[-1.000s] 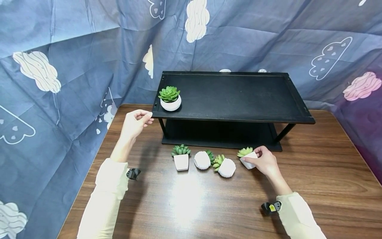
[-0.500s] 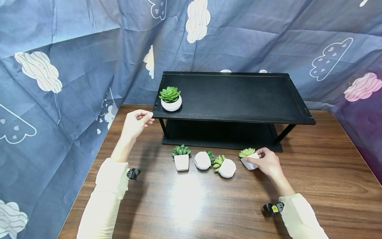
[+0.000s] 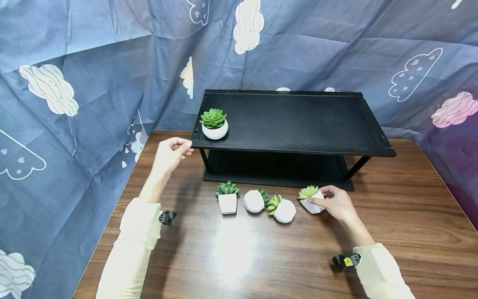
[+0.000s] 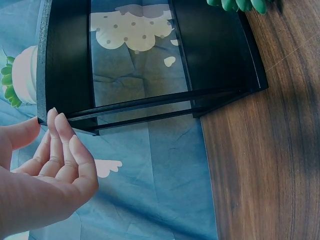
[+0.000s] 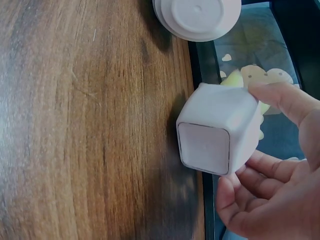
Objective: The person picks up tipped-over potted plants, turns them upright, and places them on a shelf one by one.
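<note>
My left hand (image 3: 167,157) pinches the front left corner of a black two-tier shelf (image 3: 291,120), thumb on top and fingertips below, as the left wrist view shows. In my right hand (image 3: 339,204) is a potted succulent (image 3: 310,205) with pale green leaves and a square white pot, gripped by the pot between thumb and fingers. It leans to the left, and its flat base (image 5: 204,149) faces the right wrist camera. On the shelf's top, near the left end, stands a green succulent in a round white bowl (image 3: 215,131).
Three more potted succulents lie in a row before the shelf: one with a square pot (image 3: 228,204), and two with round pots, the left one (image 3: 254,201) and the right one (image 3: 285,211). A blue cloud-print cloth (image 3: 112,83) hangs behind the wooden table (image 3: 261,265).
My right hand has shifted slightly right and toward the front, and the succulent's pot has turned a little in its fingers. The left hand keeps its place on the shelf corner.
</note>
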### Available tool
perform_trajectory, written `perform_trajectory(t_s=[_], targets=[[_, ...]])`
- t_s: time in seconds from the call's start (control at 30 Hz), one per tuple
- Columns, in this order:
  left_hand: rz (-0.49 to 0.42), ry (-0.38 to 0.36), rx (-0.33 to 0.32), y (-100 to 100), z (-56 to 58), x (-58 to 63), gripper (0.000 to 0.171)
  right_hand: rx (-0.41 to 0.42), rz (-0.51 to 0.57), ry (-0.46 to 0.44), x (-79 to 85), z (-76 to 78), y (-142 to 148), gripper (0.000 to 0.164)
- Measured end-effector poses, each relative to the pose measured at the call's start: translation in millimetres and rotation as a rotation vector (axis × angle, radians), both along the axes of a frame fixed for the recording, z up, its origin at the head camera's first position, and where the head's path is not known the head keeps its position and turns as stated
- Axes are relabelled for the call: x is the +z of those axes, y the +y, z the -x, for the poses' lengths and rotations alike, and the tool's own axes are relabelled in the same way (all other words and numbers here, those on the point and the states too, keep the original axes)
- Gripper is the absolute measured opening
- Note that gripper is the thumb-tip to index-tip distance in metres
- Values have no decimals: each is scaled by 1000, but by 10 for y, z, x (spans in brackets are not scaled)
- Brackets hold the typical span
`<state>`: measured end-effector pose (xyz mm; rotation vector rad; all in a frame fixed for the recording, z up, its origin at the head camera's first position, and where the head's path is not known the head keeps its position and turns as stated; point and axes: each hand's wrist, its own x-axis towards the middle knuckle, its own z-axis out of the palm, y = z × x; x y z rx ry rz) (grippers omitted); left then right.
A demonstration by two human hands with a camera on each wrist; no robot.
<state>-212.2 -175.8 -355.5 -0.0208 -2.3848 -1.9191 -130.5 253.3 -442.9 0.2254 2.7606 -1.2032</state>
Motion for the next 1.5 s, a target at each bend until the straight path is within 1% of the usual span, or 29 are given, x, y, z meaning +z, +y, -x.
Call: perform_trajectory(t_s=[0.27, 0.4, 0.87, 1.07, 1.17, 1.4, 1.5], targets=[[11, 0, 7, 7, -5, 11, 23, 33, 103, -15, 10, 23, 32, 52], [9, 2, 6, 3, 0, 5, 23, 48, 130, -11, 14, 32, 50, 51], [0, 9, -1, 5, -1, 5, 24, 169, 136, 37, -64, 29, 206, 49], [11, 9, -3, -1, -2, 10, 24, 198, 148, 53, -92, 27, 262, 50], [14, 10, -5, -1, 0, 13, 25, 200, 181, 57, -100, 17, 289, 48], [14, 8, -5, -2, -4, 15, 25, 239, 332, 82, -147, -21, 353, 46], [10, 9, -6, -2, -5, 12, 24, 257, 377, 91, -176, -34, 379, 45]])
